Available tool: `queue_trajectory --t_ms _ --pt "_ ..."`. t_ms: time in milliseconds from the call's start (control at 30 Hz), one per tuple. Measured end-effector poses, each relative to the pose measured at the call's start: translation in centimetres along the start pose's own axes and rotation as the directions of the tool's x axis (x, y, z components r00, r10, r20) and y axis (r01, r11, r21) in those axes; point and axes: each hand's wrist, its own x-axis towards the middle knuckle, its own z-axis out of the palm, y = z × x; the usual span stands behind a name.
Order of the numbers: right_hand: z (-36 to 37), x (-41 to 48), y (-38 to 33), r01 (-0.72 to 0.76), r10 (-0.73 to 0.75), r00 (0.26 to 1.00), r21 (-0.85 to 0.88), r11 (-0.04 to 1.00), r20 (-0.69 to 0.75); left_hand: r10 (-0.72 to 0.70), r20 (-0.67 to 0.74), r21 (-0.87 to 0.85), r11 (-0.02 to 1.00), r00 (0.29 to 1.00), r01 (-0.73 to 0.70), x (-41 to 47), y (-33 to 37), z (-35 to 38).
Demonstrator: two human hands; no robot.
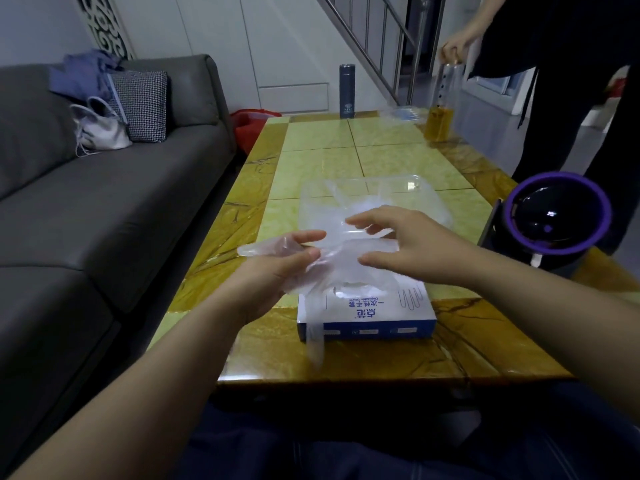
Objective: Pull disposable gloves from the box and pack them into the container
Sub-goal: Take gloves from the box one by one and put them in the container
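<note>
Above the box, the left hand pinches a clear glove while the right hand hovers beside it, fingers spread. Pulling looks done; next it needs gathering and carrying into the container beyond the box.

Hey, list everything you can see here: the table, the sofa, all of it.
held glove: one, clear, above the box
hanging glove: one, clear, trailing down the box front
box: one, white and blue, near table edge
container: one, clear, behind the hands
table: one, green and amber
flask: one, dark, far table end
bottle: one, clear with yellow liquid, far right, held by the other person
dome: one, black with purple rim, right
sofa: one, grey, left
cushion: one, checked, on sofa
handbag: one, white, on sofa
clothes: blue, sofa back
red bag: one, floor
other person: one, dark clothes, standing right
left hand: pinches held glove
right hand: fingers spread, over the glove
</note>
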Motion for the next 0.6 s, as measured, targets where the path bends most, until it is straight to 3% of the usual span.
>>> queue_trajectory --t_ms 67,167,267,333,400,500,533,600 --pt "-0.4 0.0 0.2 -0.173 0.187 0.982 0.296 0.939 -0.02 0.041 -0.017 -0.008 0.999 0.999 -0.042 -0.2 0.4 -0.6" --pt "-0.7 0.4 -0.1 -0.363 0.387 0.914 0.673 0.645 0.122 0.081 -0.017 -0.043 0.996 0.997 -0.081 -0.5 1.3 -0.7" --pt "-0.4 0.2 -1.1 -0.516 0.36 0.854 0.698 0.496 0.375 0.136 -0.082 -0.051 0.989 0.987 -0.14 -0.5 2.0 -0.4" --pt "0.3 0.0 -1.4 -0.574 0.295 0.818 0.67 0.471 0.493 0.174 -0.098 0.039 0.984 0.98 -0.171 -0.6 2.5 -0.3" --pt "1.0 0.0 -1.5 -0.52 0.278 0.854 0.729 0.445 0.439 0.192 -0.114 0.102 0.978 0.975 -0.18 -0.8 2.8 -0.5" --pt "1.1 0.2 -1.7 -0.236 0.319 0.942 0.879 0.415 0.102 0.228 -0.129 0.104 0.971 0.965 -0.216 -0.9 3.3 -0.8" --pt "0.8 0.3 -1.9 -0.149 0.284 0.958 0.888 0.436 0.022 0.245 -0.119 0.098 0.967 0.962 -0.234 -0.9 3.5 -0.9" --pt "0.1 0.6 -2.1 -0.058 0.164 0.985 0.807 0.587 -0.048 0.252 -0.11 0.053 0.967 0.961 -0.248 -0.6 3.8 -1.0"
